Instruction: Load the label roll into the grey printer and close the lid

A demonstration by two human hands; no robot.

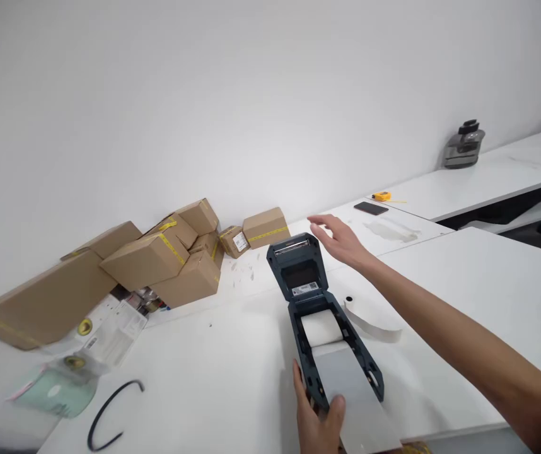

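Observation:
A dark label printer (301,343) stands on the white table with its lid (297,268) swung up. Inside lies a white paper roll (321,327), and its strip (350,384) runs out over the front edge. My left hand (316,419) grips the printer's front end, thumb pressed on the paper strip. Beside the raised lid, at its upper right, my right hand (339,239) is held with fingers apart and nothing in it. To the right of the printer is a small dark core (349,299) with a curled strip of paper (377,330).
Cardboard boxes (145,261) are stacked at the left by the wall. A black cable (103,416) and a green packet (57,391) lie at the front left. Farther right are a phone (371,208), a yellow tape measure (382,197) and a grey container (463,148).

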